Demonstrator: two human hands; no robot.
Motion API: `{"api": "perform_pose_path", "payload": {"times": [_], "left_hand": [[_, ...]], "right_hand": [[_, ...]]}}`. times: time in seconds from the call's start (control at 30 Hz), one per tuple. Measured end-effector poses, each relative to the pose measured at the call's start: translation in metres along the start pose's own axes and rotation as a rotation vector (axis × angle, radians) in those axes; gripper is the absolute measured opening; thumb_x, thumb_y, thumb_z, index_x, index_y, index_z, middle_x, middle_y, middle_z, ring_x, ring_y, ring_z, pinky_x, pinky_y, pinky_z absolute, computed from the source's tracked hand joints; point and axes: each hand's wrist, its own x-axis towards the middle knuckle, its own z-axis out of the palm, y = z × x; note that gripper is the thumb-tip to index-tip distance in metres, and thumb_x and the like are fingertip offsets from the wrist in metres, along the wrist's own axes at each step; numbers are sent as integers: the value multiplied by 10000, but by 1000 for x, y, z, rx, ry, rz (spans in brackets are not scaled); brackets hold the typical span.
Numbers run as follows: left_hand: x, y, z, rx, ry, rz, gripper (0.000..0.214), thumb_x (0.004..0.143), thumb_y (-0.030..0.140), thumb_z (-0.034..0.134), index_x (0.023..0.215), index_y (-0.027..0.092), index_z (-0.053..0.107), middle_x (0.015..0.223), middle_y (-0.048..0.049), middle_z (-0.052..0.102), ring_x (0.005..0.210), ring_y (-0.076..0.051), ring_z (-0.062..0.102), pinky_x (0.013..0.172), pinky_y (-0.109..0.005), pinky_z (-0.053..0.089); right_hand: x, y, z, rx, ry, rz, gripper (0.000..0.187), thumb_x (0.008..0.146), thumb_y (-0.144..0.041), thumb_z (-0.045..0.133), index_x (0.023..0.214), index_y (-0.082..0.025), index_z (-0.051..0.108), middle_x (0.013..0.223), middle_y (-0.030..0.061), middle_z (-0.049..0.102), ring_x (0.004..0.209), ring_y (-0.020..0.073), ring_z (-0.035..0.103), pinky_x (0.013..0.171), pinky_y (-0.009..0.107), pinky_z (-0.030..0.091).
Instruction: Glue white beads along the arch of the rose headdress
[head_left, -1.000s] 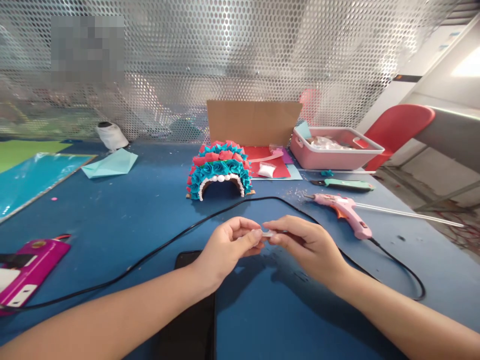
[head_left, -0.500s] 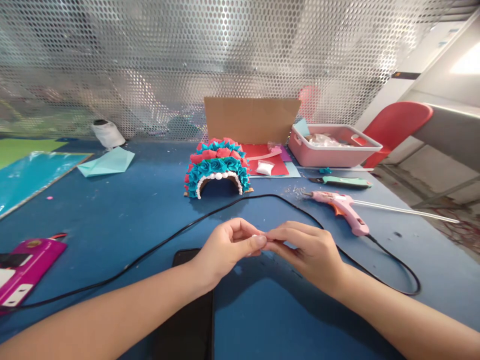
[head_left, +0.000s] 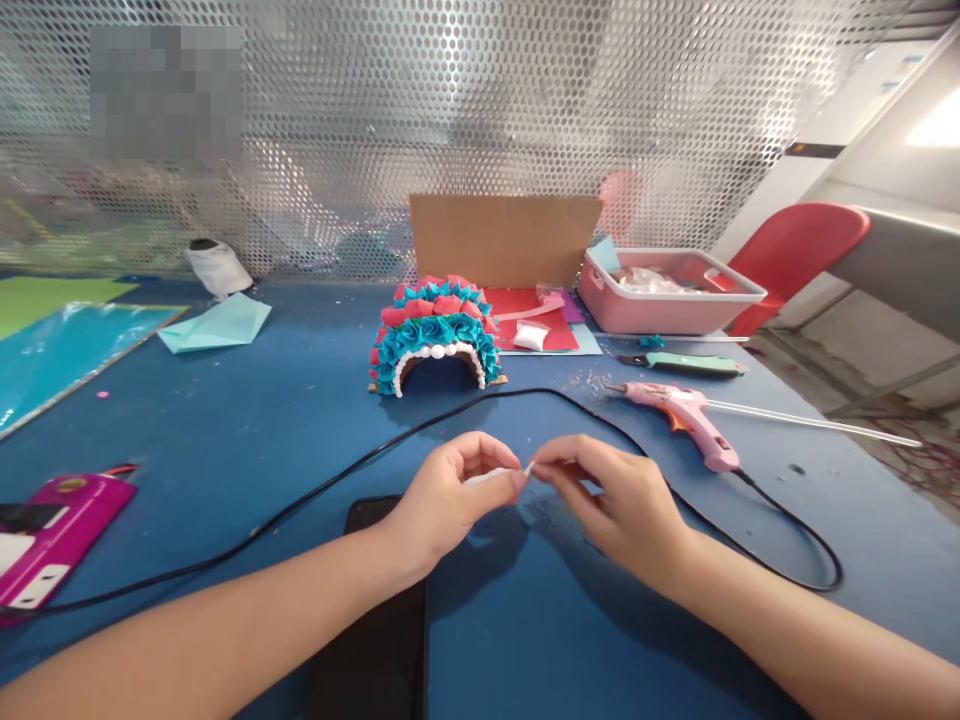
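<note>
My left hand (head_left: pixel 454 492) pinches a small white piece (head_left: pixel 529 468), with some white showing along its thumb; whether this is clay, foam or something else I cannot tell. At the piece's other end, the fingertips of my right hand (head_left: pixel 616 492) are pressed together on a thin white tip. Both hands are just above the blue table. Beyond them stands a small arch (head_left: pixel 436 330) covered in red and blue paper ruffles, its front edge lined with white balls. A dark phone (head_left: pixel 375 630) lies partly under my left forearm.
To the right lie a pink glue gun (head_left: pixel 686 415) and a green cutter (head_left: pixel 694 364), with a pink basket (head_left: pixel 660 318) behind. A black cable (head_left: pixel 360 460) crosses the table. Cardboard (head_left: pixel 506 240) stands at the back. A magenta device (head_left: pixel 75 530) lies left.
My fingertips have drawn slightly apart, the right hand shifting a little to the right. A thin white bit now shows between them.
</note>
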Motion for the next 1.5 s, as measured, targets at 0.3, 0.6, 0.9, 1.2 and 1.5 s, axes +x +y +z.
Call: {"api": "perform_pose_path", "payload": {"times": [0.3, 0.6, 0.9, 1.2, 1.5], "left_hand": [[1, -2, 0, -41, 3, -37, 245, 720, 308, 719, 898, 164, 631, 812, 2, 627, 749, -94, 597, 735, -257, 513], [1, -3, -2, -90, 14, -57, 300, 801, 400, 622, 998, 178, 664, 813, 2, 591, 664, -67, 575, 682, -238, 515], [5, -7, -4, -39, 64, -10, 250, 823, 429, 585, 882, 186, 581, 632, 51, 482, 566, -55, 462, 571, -201, 400], [4, -2, -1, -184, 49, -45, 239, 864, 400, 521, 849, 171, 586, 683, 43, 464, 489, -30, 364, 473, -199, 300], [3, 2, 1, -224, 60, -82, 216, 867, 341, 513, 779, 151, 566, 643, 43, 460, 462, -25, 350, 467, -195, 280]], "right_hand": [[10, 10, -2, 516, 60, 483, 240, 807, -400, 604, 791, -165, 649, 645, 34, 702, 582, 157, 681, 585, 281, 596], [12, 5, 1, 513, 49, 550, 321, 771, -453, 620, 889, -166, 703, 781, 72, 742, 670, 194, 703, 593, 315, 604], [12, 13, 3, 399, -1, 544, 275, 791, -440, 594, 797, -175, 665, 742, 54, 727, 667, 166, 677, 585, 267, 558], [15, 18, 3, 394, 2, 547, 238, 782, -416, 617, 747, -181, 608, 678, 42, 704, 590, 150, 652, 561, 267, 542], [18, 28, 5, 357, 39, 522, 265, 794, -440, 606, 760, -176, 606, 680, 31, 687, 595, 145, 646, 575, 269, 529]]}}
